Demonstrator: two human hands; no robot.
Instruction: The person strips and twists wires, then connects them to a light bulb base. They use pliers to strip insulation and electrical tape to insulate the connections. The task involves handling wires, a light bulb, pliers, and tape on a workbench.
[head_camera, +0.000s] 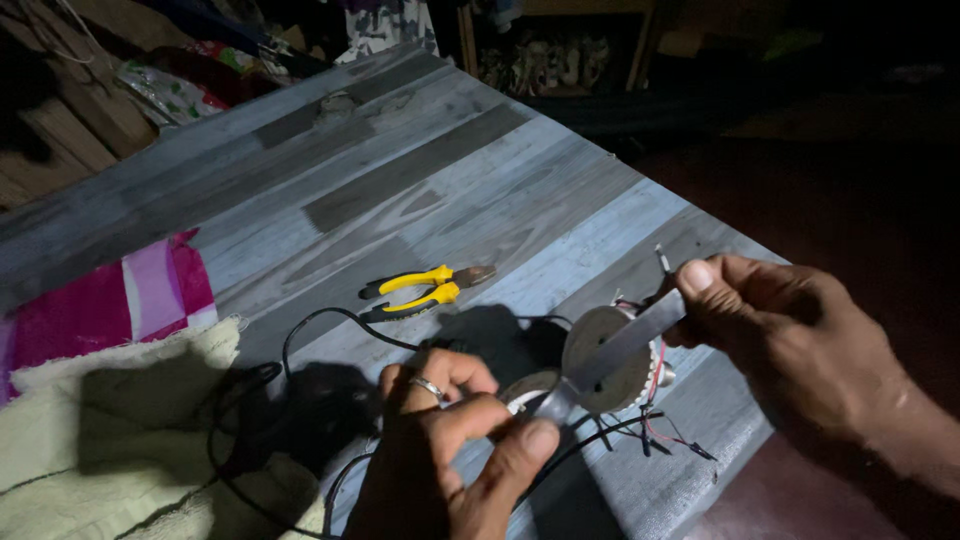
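Both hands, left hand and right hand, are pinching a grey strip in a narrow grip. Yellow pliers are lying on the grey plank surface; the room is showing dark.

Your left hand comes up from the bottom edge, back of the hand toward you, a ring on one finger. Its fingers are curled and the thumb presses against the forefinger in a tight pinch. Your right hand enters from the lower right, forearm running off the frame, wrist slightly bent. Its thumb lies flat on top, nail up, clamped against the curled fingers below. The two hands sit near each other, not touching.
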